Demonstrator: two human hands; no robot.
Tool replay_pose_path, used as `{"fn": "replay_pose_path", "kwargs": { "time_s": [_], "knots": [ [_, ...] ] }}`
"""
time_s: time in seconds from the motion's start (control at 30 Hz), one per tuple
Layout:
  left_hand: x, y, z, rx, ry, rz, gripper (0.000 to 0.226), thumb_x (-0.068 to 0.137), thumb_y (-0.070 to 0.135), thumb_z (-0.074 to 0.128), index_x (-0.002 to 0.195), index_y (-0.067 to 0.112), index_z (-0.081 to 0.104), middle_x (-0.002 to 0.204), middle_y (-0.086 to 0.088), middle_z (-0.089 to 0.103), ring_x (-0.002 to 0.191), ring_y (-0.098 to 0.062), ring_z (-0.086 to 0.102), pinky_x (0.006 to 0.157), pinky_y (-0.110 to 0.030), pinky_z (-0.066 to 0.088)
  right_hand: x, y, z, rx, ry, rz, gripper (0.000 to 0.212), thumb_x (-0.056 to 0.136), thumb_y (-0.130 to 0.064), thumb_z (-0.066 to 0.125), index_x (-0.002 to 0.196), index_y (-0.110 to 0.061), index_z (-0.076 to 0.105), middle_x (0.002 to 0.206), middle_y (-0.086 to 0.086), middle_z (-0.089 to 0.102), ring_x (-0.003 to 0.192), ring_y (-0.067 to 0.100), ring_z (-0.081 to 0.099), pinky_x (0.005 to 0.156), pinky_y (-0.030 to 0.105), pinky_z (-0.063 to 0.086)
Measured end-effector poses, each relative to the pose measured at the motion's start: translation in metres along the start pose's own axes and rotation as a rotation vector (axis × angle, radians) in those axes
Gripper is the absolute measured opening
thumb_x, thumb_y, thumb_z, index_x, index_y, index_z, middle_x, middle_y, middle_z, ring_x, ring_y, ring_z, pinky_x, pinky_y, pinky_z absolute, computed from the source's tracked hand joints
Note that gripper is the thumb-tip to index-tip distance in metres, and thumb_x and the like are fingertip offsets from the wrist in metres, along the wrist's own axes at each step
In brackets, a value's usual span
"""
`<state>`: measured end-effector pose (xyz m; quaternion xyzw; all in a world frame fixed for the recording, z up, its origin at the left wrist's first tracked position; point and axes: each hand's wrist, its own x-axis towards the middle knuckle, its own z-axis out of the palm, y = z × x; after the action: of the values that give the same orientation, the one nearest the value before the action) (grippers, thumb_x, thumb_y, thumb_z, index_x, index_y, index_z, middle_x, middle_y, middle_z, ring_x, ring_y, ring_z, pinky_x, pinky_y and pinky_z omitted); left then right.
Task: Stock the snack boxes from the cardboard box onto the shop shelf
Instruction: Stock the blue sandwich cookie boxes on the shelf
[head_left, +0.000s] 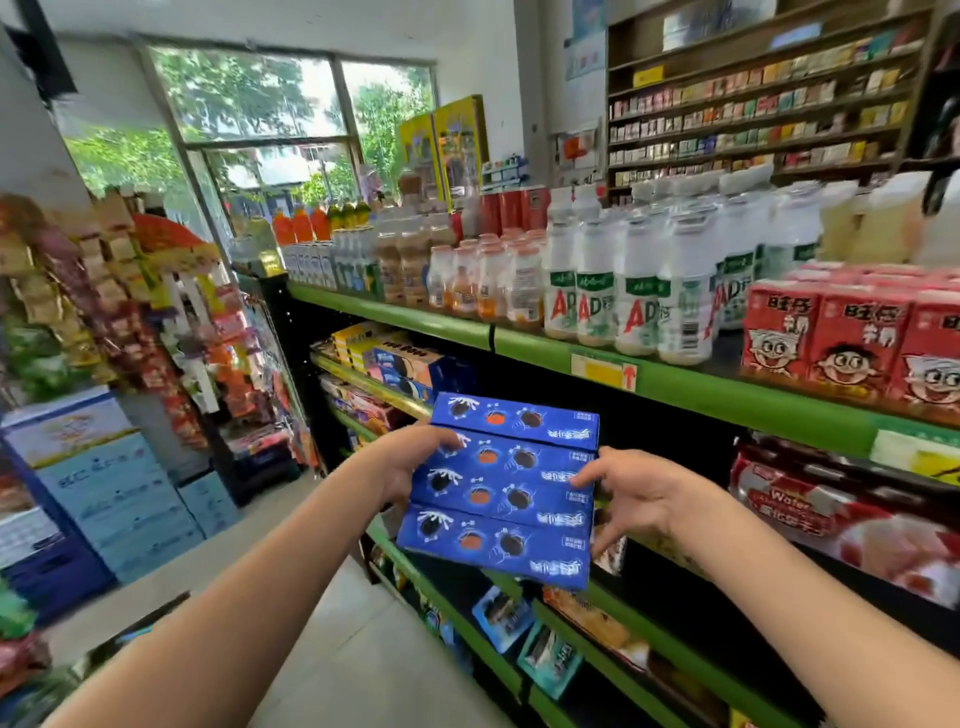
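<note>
Between two bare forearms at the centre of a small shop aisle, a stack of four blue snack boxes (501, 493) is held in the air in front of the green-edged shop shelf (675, 387). The left hand (410, 460), at 9 o'clock of the stack, grips its left edge, thumb laid over a printed face. The right hand (636, 493), at 3 o'clock, has its fingers (602, 540) curled round the stack's right edge, so both hands share the load. Judging by this, the job is midway: these four boxes are out of the carton but not yet on any tier, and similar blue boxes (402, 366) already sit on a tier at 11 o'clock of the stack. The cardboard box itself is not in view, so what remains inside cannot be told. The boxes are long, flat, sharp-cornered cartons of glossy printed card, lying edge to edge like steps. At 1 o'clock, white plastic milk-drink bottles (639, 306) with rounded shoulders stand on the top tier beside red drink cartons (852, 338); soft shiny wafer packets (810, 514) lie at 3 o'clock.
</note>
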<state>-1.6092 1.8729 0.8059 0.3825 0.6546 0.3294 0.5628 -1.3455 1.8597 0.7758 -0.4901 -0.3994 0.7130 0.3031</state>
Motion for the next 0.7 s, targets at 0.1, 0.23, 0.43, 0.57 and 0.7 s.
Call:
{"fn": "replay_pose_path", "kwargs": {
  "time_s": [0.1,0.23,0.43,0.57,0.7],
  "knots": [
    [0.026,0.024,0.003,0.098,-0.03,-0.081,0.041,0.082,0.022,0.068,0.12,0.016,0.055,0.105,-0.013,0.073,0.078,-0.036,0.073,0.059,-0.055,0.054,0.017,-0.013,-0.011,0.051,0.036,0.02,0.033,0.093,0.006,0.045,0.119,-0.014,0.049,0.136,0.012,0.042,0.116,0.039,0.049,0.092,0.081,0.031],
    [0.074,0.055,0.004,0.24,-0.079,0.005,0.036,0.089,0.025,0.065,0.123,0.021,0.057,0.114,-0.007,0.068,0.096,-0.035,0.069,0.077,-0.057,0.051,0.048,-0.034,-0.024,0.115,0.091,-0.001,0.044,0.093,0.012,0.044,0.123,-0.02,0.049,0.137,0.013,0.035,0.128,0.04,0.039,0.097,0.079,0.026],
    [0.162,0.098,0.001,0.35,-0.249,0.021,0.01,0.094,0.022,0.059,0.101,0.016,0.061,0.079,-0.005,0.076,0.063,-0.021,0.072,0.048,-0.039,0.056,0.104,-0.055,-0.039,0.248,0.24,-0.004,0.06,0.091,0.012,0.048,0.142,-0.016,0.034,0.161,0.012,0.005,0.147,0.039,0.009,0.094,0.073,0.035],
    [0.223,0.113,0.008,0.368,-0.366,-0.018,0.016,0.094,0.028,0.06,0.09,0.014,0.063,0.083,-0.006,0.074,0.072,-0.025,0.069,0.068,-0.04,0.057,0.128,-0.058,-0.054,0.29,0.344,0.008,0.058,0.09,0.005,0.057,0.142,-0.008,0.036,0.161,0.013,0.011,0.146,0.039,0.016,0.074,0.061,0.054],
    [0.256,0.123,0.028,0.48,-0.377,-0.003,0.023,0.098,0.033,0.049,0.084,0.017,0.059,0.089,-0.004,0.062,0.081,-0.023,0.056,0.076,-0.043,0.046,0.14,-0.057,-0.068,0.327,0.49,0.011,0.035,0.095,-0.006,0.056,0.129,-0.012,0.048,0.15,0.017,0.036,0.136,0.033,0.04,0.073,0.045,0.059]
  ]
}}
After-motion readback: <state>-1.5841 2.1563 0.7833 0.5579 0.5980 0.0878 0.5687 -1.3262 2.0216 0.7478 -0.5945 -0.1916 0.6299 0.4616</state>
